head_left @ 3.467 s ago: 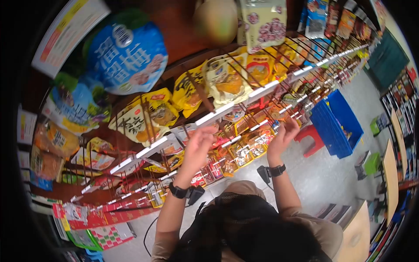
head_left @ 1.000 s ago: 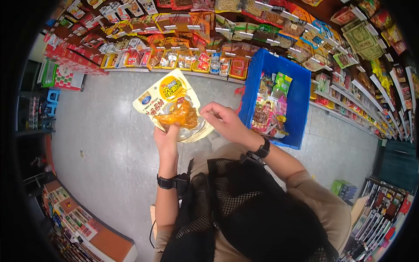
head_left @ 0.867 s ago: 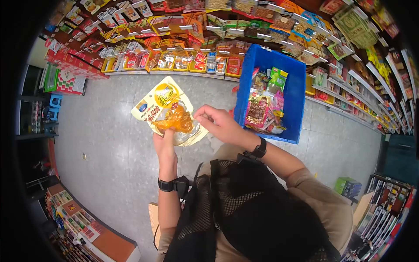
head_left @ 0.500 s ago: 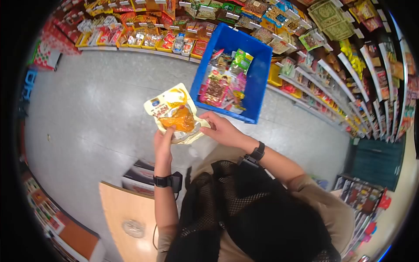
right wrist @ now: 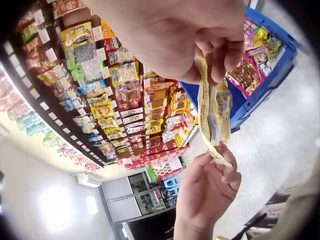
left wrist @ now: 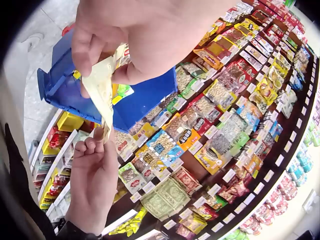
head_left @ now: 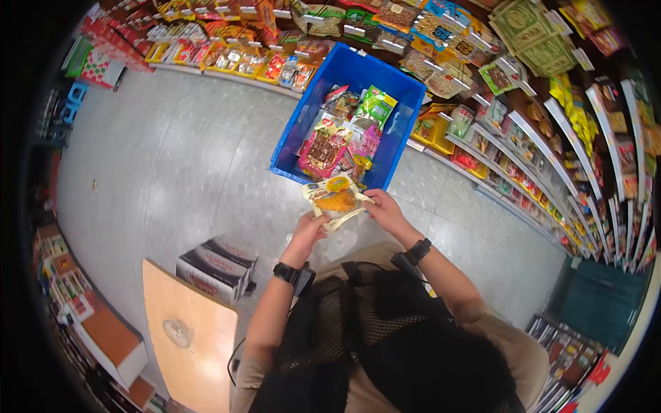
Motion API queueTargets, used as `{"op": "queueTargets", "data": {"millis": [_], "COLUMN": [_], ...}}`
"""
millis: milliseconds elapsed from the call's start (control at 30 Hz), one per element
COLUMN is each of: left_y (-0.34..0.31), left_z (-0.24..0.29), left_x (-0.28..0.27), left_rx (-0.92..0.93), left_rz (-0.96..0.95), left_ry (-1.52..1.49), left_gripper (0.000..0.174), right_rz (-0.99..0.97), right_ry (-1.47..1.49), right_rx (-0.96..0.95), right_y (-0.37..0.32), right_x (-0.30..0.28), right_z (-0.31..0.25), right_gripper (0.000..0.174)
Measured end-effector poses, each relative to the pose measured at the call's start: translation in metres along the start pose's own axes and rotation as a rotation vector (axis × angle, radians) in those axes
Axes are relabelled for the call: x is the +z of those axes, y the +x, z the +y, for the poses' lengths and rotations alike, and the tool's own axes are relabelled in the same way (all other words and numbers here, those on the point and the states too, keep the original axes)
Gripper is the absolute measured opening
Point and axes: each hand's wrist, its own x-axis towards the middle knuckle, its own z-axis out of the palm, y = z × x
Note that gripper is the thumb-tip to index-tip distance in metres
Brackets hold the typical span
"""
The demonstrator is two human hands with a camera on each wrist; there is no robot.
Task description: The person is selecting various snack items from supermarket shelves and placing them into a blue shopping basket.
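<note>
Now nearer the blue crate's [head_left: 401,134] middle than before, cream pouch [head_left: 337,202], hands [head_left: 308,235] [head_left: 389,213] pinching its opposite sides

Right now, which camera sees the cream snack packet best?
The head view, because the cream snack packet faces it, with orange food showing. The left wrist view gets just a slanted, narrow strip of it; the right wrist view sees it nearly edge-on.

Cream pouch [head_left: 336,200] with yellow label and clear window over golden-brown food, held slanted near the blue bin [head_left: 398,131].
</note>
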Motion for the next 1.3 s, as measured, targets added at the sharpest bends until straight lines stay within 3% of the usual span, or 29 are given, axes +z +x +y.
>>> {"op": "queueTargets", "data": {"millis": [167,300,400,467,500,533,600,667,733,767,833,867,967,1033,1167,1300], "left_y": [0.082,0.128,0.155,0.138,0.127,0.113,0.091,0.065,0.021,0.002,-0.029,-0.04,-0.058,-0.056,-0.008,0.069], "left_z": [-0.03,-0.05,-0.091,-0.09,-0.092,-0.096,-0.125,-0.184,-0.204,-0.233,-0.277,-0.324,-0.39,-0.441,-0.464,-0.504], "left_x": [0.068,0.088,0.067,0.07,0.064,0.058,0.033,0.001,0.014,0.018,0.037,0.032,0.077,0.097,0.175,0.243], "left_rx": [-0.042,-0.057,0.135,0.322,0.35,0.384,0.292,0.153,-0.095,-0.072,-0.14,-0.15,-0.291,-0.396,-0.411,-0.049], "left_rz": [0.181,0.295,0.504,0.836,0.85,0.863,0.917,0.891,0.874,0.897,0.92,0.904,0.884,0.777,0.765,0.758], "left_ry": [0.009,0.101,0.348,0.802,0.827,0.85,0.817,0.353,0.046,-0.06,-0.048,-0.014,-0.134,-0.133,-0.172,-0.267], "left_gripper": [0.03,0.027,0.032,0.044,0.042,0.041,0.034,0.025,0.025,0.026,0.025,0.024,0.024,0.026,0.025,0.029], "right_rz": [-0.042,-0.145,-0.237,-0.321,-0.268,-0.268,-0.27,-0.314,-0.361,-0.324,-0.337,-0.33,-0.357,-0.26,-0.146,-0.192], "right_ry": [-0.148,-0.243,-0.265,-0.393,-0.437,-0.47,-0.545,-0.424,-0.396,-0.622,-0.564,-0.548,-0.626,-0.701,-0.718,-0.767], "right_rx": [0.064,0.083,0.059,0.044,-0.078,-0.069,-0.051,-0.063,-0.182,-0.231,-0.079,0.003,0.356,0.271,0.261,0.241], "right_y": [0.05,0.098,0.114,0.118,0.123,0.123,0.116,0.105,0.105,0.106,0.101,0.103,0.101,0.087,0.039,-0.02], "right_x": [-0.093,-0.136,-0.141,-0.147,-0.149,-0.154,-0.166,-0.179,-0.199,-0.212,-0.241,-0.261,-0.329,-0.378,-0.473,-0.571], "right_z": [0.044,0.081,0.077,0.075,0.095,0.093,0.086,0.091,0.107,0.123,0.138,0.158,0.18,0.2,0.209,0.234], "right_gripper": [0.017,0.015,0.019,0.023,0.025,0.026,0.028,0.024,0.021,0.019,0.021,0.023,0.024,0.027,0.025,0.023]}}
